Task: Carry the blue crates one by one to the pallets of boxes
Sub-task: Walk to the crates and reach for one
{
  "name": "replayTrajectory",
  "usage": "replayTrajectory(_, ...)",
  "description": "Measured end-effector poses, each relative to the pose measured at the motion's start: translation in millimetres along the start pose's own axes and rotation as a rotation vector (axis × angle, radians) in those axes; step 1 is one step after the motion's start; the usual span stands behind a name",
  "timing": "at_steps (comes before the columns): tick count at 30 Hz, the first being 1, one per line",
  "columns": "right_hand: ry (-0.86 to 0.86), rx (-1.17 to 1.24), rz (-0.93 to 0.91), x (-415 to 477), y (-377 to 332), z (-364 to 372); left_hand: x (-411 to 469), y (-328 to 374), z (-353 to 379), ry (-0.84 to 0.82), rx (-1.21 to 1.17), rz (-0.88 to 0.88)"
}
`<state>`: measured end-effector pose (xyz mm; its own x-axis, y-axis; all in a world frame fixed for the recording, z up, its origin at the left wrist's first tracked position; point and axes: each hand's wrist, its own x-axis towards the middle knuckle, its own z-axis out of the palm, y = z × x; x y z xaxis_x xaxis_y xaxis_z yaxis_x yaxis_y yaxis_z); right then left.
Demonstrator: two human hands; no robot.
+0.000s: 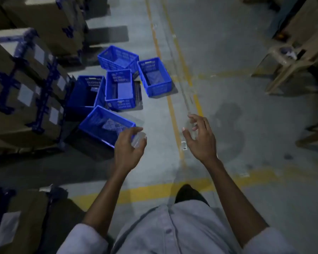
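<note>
Five blue crates lie clustered on the floor (218,52) in the upper left-centre of the frame, just beside the stacked cardboard boxes (22,85) at the left edge, which fits the task: they are gathered where the boxes stand. The nearest crate (106,123) sits tilted, one corner lifted, its near edge just under the left hand (128,145). Above it in the frame a deep crate (84,92) leans against the boxes, a middle crate (119,88) rests partly on a dark flat thing, and two more, the far crate (117,56) and the right crate (154,77), lie towards the yellow floor lines (173,110).

The left hand hovers at the nearest crate's rim with its grip loosely curled; something pale and clear shows at the fingertips (too blurred to name), so whether it holds anything I cannot tell. The right hand (200,136) hangs lower centre-right over bare floor, fingers spread wide and holding nothing.

Both arms reach forward and apart, about a crate's breadth, which suggests a crate just let go or about to be taken.
</note>
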<state>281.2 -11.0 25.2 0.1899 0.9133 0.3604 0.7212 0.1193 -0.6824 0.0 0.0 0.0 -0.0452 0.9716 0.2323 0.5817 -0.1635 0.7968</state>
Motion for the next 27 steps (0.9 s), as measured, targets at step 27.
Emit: replayTrajectory(27, -0.351, 0.145, 0.131, 412, 205, 147, 361, -54, 212, 0.063, -0.198, -0.502)
